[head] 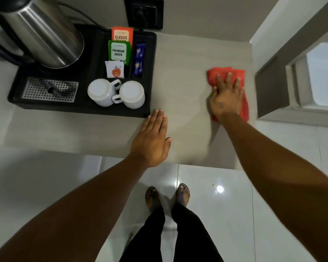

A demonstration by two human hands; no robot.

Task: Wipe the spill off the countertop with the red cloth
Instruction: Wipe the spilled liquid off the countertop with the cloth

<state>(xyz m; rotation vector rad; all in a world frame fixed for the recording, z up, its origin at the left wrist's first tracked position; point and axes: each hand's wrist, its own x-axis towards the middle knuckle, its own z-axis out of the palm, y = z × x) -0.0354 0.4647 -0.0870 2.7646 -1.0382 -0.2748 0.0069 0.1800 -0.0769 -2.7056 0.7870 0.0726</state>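
This looks like a hotel room with a small tea corner. In the upper left of the frame a black tray (151,76) on the pale countertop (182,59) carries a steel electric kettle (44,33), two white cups (116,93) turned upside down and single-serve sachets (119,50) marked "Classic Assam" and "Premium Green". A wall socket (144,13) sits at the top centre behind the tray, and glossy white floor tiles (216,214) fill the lower part of the frame.

Black tray (151,72) w/ steel kettle (44,33), 2 upturned white mugs (100,92), tea sachets (119,51), wall socket (144,13)
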